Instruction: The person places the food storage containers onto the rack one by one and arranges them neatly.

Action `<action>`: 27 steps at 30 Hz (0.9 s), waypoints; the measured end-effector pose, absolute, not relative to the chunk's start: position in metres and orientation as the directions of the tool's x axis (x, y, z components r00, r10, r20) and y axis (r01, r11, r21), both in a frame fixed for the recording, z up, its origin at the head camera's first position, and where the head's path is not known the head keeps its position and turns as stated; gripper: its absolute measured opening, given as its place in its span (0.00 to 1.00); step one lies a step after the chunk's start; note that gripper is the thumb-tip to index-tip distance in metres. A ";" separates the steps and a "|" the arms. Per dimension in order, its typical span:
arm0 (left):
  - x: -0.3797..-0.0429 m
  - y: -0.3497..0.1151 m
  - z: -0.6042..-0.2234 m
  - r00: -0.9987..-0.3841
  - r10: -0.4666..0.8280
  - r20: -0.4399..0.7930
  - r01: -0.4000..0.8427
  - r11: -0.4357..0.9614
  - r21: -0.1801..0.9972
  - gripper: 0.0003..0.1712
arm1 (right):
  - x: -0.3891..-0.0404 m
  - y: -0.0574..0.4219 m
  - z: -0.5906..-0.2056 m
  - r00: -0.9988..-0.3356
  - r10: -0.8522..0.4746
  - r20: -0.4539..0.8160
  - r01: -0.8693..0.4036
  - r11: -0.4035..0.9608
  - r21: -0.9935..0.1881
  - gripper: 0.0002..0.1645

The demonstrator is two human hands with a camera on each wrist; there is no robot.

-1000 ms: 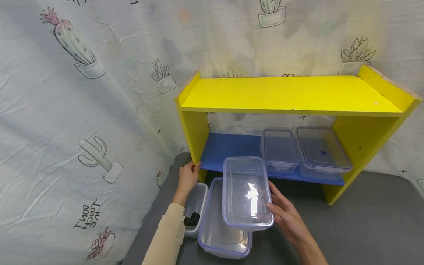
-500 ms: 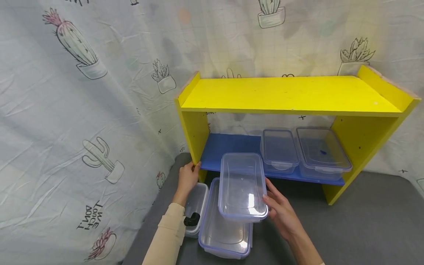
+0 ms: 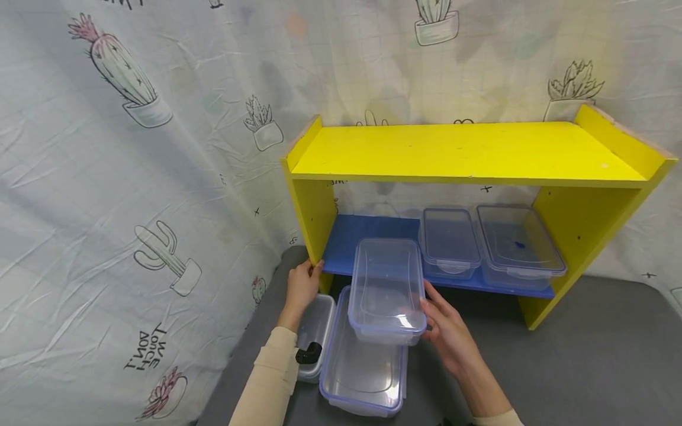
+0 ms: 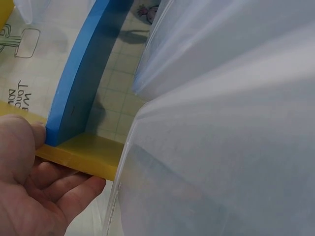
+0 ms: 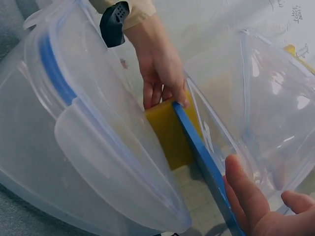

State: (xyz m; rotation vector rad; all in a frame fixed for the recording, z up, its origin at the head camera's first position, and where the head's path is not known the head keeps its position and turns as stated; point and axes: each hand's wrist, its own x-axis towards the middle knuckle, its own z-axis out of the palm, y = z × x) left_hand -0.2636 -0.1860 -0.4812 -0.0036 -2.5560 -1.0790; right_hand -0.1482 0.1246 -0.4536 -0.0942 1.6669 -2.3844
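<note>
Head: container (image 3: pixel 386 284), lettering (image 3: pixel 145 350) "DON'T TOUCH"

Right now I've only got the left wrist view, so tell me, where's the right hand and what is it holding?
Observer: In the head view, the right hand grips the right side of a clear container with a purple-blue rim.
Operator: Okay, and what stands farther right on the blue shelf?
Observer: Two lidded boxes, side by side: a narrower box, then a wider box next to the yellow side panel.
</note>
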 end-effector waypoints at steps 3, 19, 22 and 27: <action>-0.263 -0.187 -0.481 -0.932 -0.138 0.336 0.144 0.710 0.690 0.17 | -0.150 0.121 -0.452 -0.973 -0.209 -0.097 0.165 -0.336 -0.927 0.39; -0.262 -0.188 -0.480 -0.937 -0.137 0.321 0.134 0.710 0.692 0.18 | -0.164 0.110 -0.446 -0.969 -0.138 -0.207 0.246 -0.403 -0.882 0.39; -0.262 -0.187 -0.480 -0.937 -0.128 0.326 0.144 0.707 0.692 0.18 | -0.166 0.109 -0.445 -0.967 -0.134 -0.216 0.252 -0.401 -0.881 0.39; -0.262 -0.187 -0.480 -0.926 -0.125 0.356 0.167 0.712 0.683 0.17 | -0.169 0.106 -0.444 -0.961 -0.134 -0.244 0.277 -0.397 -0.875 0.40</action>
